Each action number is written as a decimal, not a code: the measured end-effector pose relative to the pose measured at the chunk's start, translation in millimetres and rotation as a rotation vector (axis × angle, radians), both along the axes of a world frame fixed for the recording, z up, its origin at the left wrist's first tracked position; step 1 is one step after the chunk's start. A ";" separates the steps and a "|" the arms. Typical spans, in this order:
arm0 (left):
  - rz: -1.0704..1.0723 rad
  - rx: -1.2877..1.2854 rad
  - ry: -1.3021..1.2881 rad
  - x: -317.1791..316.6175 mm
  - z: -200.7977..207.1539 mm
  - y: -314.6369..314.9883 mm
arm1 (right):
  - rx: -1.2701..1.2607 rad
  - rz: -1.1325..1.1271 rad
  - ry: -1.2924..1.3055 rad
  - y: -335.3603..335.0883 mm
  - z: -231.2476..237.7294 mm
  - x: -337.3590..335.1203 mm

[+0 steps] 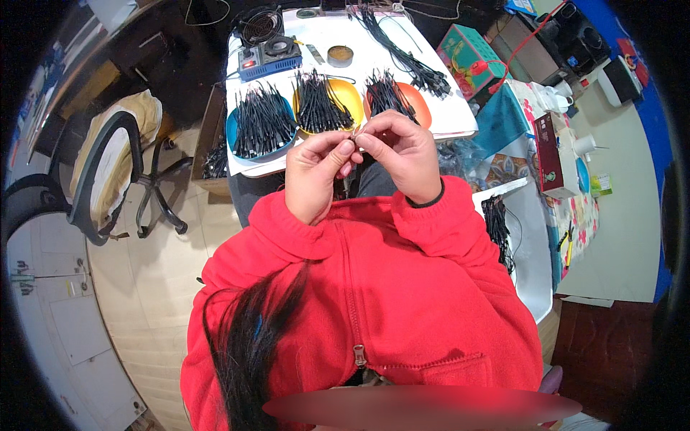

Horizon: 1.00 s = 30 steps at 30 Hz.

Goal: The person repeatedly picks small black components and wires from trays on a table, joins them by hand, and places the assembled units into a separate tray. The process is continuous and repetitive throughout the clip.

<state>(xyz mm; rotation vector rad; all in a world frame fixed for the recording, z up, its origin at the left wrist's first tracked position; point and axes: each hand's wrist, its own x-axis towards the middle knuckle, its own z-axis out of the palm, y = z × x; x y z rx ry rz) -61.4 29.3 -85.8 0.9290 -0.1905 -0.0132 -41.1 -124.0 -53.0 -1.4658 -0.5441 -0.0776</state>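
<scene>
My left hand (318,172) and my right hand (406,159) meet in front of my chest, just off the near edge of the white table (323,32). Thumbs and forefingers are pinched together on a thin wire (356,135), whose ends are too small to make out. Just beyond my hands lie three shallow dishes: a blue one (231,133), a yellow one (349,97) and an orange one (417,102). Each bears a bundle of short black cables; the blue dish's cables (263,118) have connectors pointing toward me. My right fingers partly cover the orange dish's near side.
Behind the dishes stand a blue heating device (269,63) with a lit red switch and a round tin (340,55). Longer black cables (417,68) lie at the back right. A white tray (532,266) with more cables is at my right, an office chair (118,169) at left.
</scene>
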 end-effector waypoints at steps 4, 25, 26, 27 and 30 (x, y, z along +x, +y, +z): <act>-0.172 -0.158 0.125 0.8 -1.4 1.5 | 0.231 0.139 0.190 0.1 -9.5 -1.4; -0.274 0.373 0.194 32.7 -16.3 18.6 | 0.227 0.457 0.679 -24.8 -49.8 55.3; -0.276 0.292 0.218 35.4 -18.9 18.6 | -0.011 0.334 0.619 -42.3 -49.8 73.7; -0.270 0.261 0.233 37.9 -21.3 19.3 | 0.014 0.229 0.477 -54.3 -53.7 101.6; -0.252 0.184 0.284 43.5 -26.6 19.2 | -0.705 -0.518 -0.076 -110.6 -59.9 213.3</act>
